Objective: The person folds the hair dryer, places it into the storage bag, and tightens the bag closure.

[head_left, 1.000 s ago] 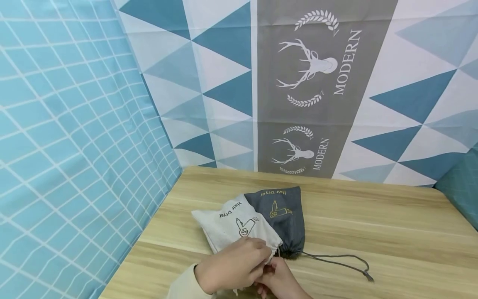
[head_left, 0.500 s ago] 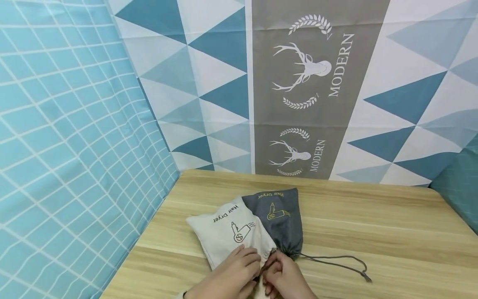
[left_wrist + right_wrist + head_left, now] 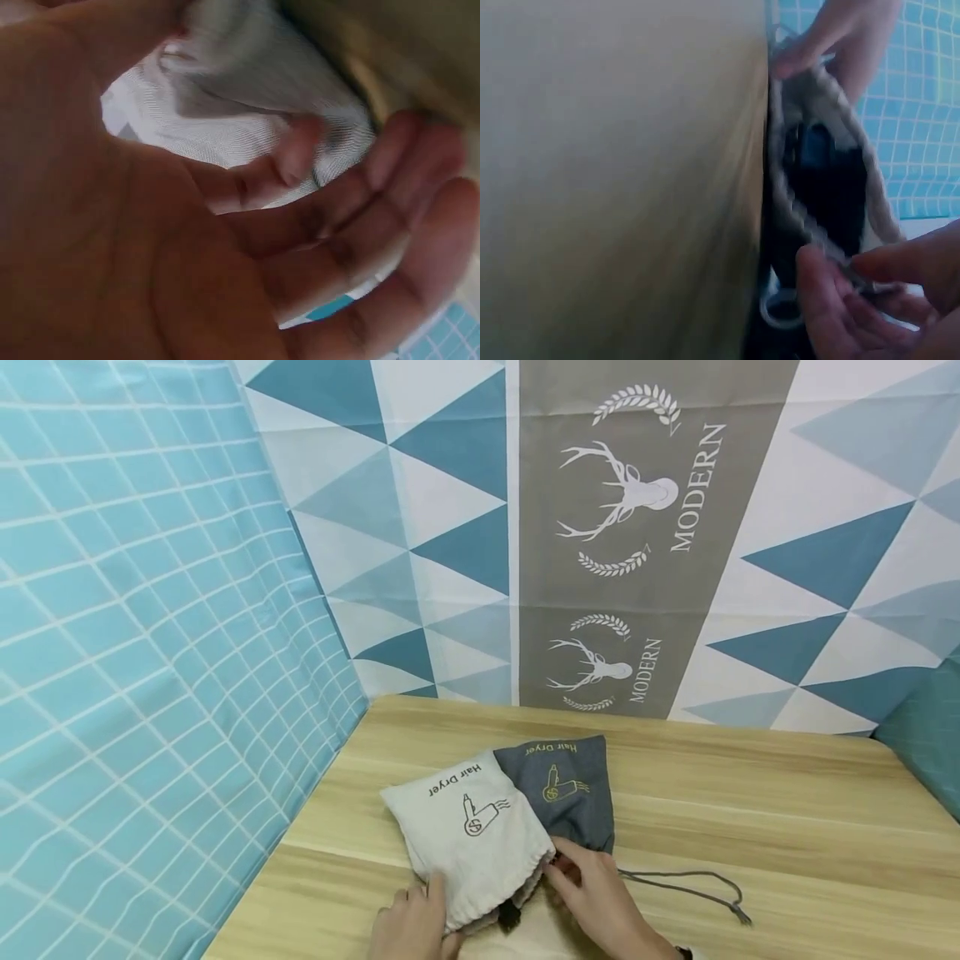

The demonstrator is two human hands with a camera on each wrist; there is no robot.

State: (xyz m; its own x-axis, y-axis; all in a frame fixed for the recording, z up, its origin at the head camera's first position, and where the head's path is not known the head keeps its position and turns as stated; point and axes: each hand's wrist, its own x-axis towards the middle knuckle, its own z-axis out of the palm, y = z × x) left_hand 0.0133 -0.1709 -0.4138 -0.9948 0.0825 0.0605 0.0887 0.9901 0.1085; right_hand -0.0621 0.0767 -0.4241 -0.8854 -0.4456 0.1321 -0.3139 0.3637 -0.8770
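A white drawstring bag [image 3: 468,843] printed "Hair Dryer" lies tilted on the table, its gathered mouth toward me and spread wide. At the left end of that mouth, my left hand [image 3: 411,920] grips the cloth rim between thumb and fingers. My right hand [image 3: 600,902] pinches the rim's other end, as the right wrist view also shows. Inside the mouth sits something dark [image 3: 825,195]; its kind is not clear, and a black end [image 3: 509,916] shows at the opening. In the left wrist view, the left palm [image 3: 150,240] covers much of the bag's pale cloth.
A dark grey drawstring bag [image 3: 566,793] with a yellow hair dryer print lies partly under the white one. Its grey cord [image 3: 693,877] trails right across the wooden table [image 3: 787,810]. Patterned cloth [image 3: 457,552] rises behind, and blue checked cloth [image 3: 150,652] at the left.
My hands have moved apart from close together at the bag's gathered mouth. The mouth has spread wide, and the black end inside now shows. The grey bag stays in place.
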